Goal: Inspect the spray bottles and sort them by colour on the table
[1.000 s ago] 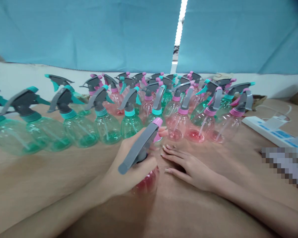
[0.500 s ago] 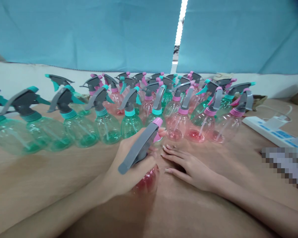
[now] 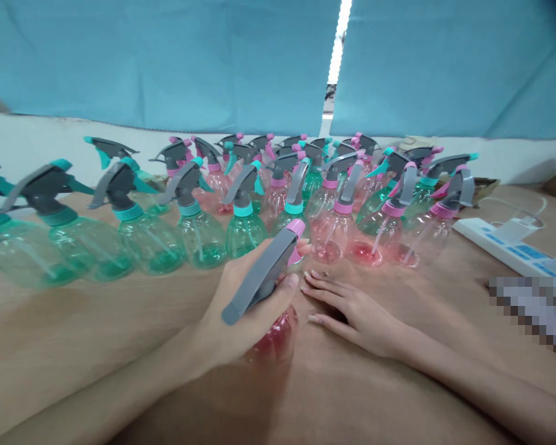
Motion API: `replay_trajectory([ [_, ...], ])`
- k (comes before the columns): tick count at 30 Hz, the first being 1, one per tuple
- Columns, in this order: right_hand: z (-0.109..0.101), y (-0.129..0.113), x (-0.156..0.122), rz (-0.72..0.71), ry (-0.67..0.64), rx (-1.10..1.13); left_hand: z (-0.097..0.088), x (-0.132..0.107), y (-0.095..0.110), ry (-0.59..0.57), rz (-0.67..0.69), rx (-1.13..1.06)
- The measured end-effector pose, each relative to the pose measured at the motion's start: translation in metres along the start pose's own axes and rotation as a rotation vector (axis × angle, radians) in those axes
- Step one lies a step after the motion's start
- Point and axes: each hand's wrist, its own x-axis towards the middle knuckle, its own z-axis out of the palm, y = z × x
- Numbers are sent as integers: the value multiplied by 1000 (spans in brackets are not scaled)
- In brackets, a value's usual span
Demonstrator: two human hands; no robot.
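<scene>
My left hand is wrapped round the neck of a pink spray bottle near the middle of the table. The bottle has a grey trigger head with a pink nozzle pointing away to the right; my fingers hide its collar and most of its trigger. Flat on the tabletop, fingers spread and holding nothing, lies my right hand, just right of that bottle. Beyond both hands stand a clear pink spray bottle and a green spray bottle, part of a crowded group.
Several green spray bottles line the left side, and more pink and green ones fill the back. At the right are a white power strip and a blurred-out patch. A blue curtain hangs behind the wooden table.
The thumb of my left hand has shifted slightly up beside the spray head. The bottle in it and my right hand stay in about the same place.
</scene>
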Motion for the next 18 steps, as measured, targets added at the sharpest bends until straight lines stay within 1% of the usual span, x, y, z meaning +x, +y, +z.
replay_trajectory([
  [3, 0, 0, 0, 1, -1, 0, 3, 0, -3, 13, 9, -3],
  [7, 0, 0, 0, 2, 6, 10, 8, 1, -13, 36, -11, 26],
  [10, 0, -1, 0, 6, 5, 5, 10, 1, -19, 28, -12, 56],
  [18, -2, -2, 0, 6, -3, 7, 7, 0, -18, -5, 6, 80],
])
